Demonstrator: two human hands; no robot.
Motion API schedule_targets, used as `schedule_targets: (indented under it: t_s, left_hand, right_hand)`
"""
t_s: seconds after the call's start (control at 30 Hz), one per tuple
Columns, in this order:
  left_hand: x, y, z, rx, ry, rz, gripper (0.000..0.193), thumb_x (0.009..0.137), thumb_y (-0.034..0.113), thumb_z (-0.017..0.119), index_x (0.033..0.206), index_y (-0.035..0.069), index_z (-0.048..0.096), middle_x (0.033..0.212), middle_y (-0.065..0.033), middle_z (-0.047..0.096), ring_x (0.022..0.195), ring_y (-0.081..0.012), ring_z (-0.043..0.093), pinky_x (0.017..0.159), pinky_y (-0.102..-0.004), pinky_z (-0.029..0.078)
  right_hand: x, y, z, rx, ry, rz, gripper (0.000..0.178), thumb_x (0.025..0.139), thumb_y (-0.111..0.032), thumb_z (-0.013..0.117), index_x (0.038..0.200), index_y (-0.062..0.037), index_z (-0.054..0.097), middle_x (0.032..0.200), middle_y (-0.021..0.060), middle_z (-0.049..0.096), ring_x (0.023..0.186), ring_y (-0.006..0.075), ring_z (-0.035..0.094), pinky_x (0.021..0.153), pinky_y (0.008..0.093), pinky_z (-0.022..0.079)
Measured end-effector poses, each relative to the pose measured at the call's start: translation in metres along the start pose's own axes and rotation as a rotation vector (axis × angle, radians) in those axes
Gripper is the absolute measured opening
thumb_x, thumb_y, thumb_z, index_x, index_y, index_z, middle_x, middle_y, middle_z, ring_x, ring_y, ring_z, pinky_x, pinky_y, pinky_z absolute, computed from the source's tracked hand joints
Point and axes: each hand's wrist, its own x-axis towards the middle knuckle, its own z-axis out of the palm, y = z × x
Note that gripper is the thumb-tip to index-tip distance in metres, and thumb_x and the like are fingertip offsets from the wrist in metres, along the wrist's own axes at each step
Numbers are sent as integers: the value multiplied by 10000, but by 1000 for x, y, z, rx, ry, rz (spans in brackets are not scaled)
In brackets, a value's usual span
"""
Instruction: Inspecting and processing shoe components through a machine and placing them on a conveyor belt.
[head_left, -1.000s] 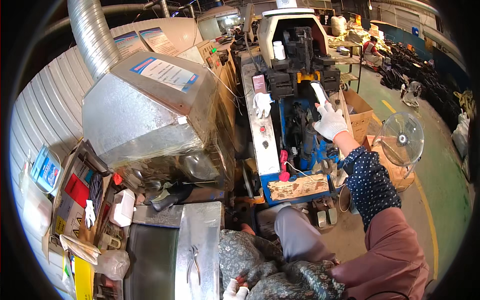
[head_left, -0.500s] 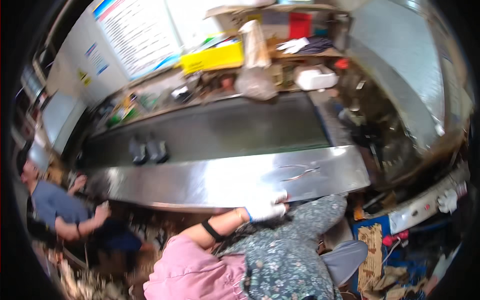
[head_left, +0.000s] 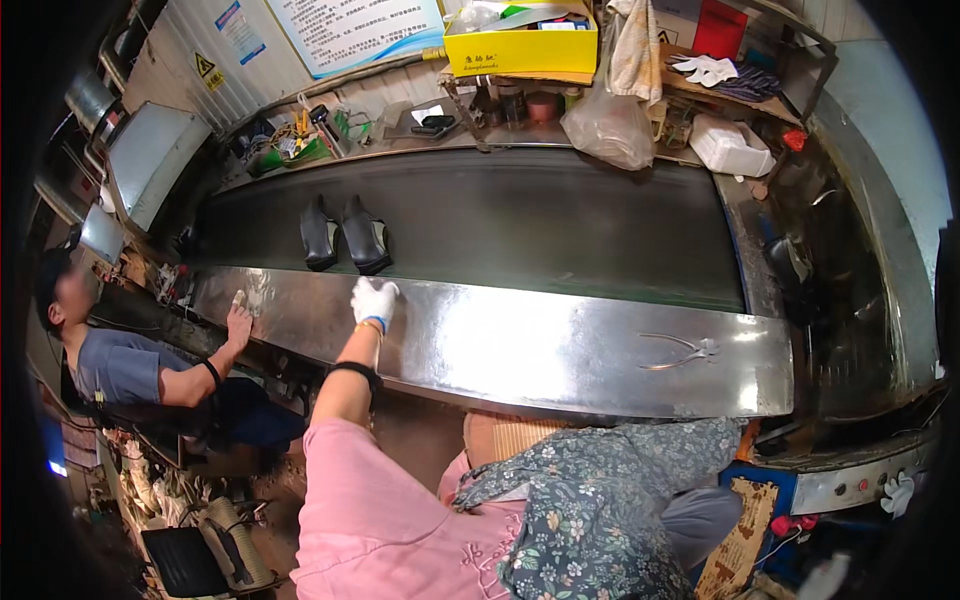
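Left hand (head_left: 374,303) moved from the steel counter's (head_left: 480,340) near edge toward two black shoes (head_left: 366,237).
Gloved fingers loosely spread, nothing seen gripped — just off the closer shoe's 6 o'clock end, contact unclear. Shoes sit side by side at 10 o'clock on the dark belt (head_left: 560,220). White blur at 4 o'clock may be the right hand (head_left: 825,580) — can't tell its state. Pliers (head_left: 706,348) on counter, 3 o'clock.

The person's left hand (head_left: 375,302), in a white glove with a blue cuff, has stretched from the near edge of the shiny metal worktop (head_left: 560,345) to just beside two black, shoe-shaped pieces (head_left: 366,238), while a co-worker's hand (head_left: 239,323) has reached forward to the worktop's edge.
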Motion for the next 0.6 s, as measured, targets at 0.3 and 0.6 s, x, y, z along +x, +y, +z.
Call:
schedule_targets:
  t_s: [0.3,0.6]
  left_hand:
    - [122,22,-4,-87,-128,-257,645,758,311,663,1304,-24,587,1228,-260,658,1171,-373,640,971,-407,500]
    - [67,148,33,174,-90,905,673,748,226,737,1373,74,539,1309,-171,615,1260,-313,559,1059,-395,441]
  right_hand:
    - [-54,-293,80,474,-170,170,191,949,-75,587,1071,64,635,1228,188,648,1122,360,607,1000,438,450]
    - [-16,-313,42,599,-32,245,110,831,-3,647,922,54,625,1200,258,623,1124,422,565,974,457,455]
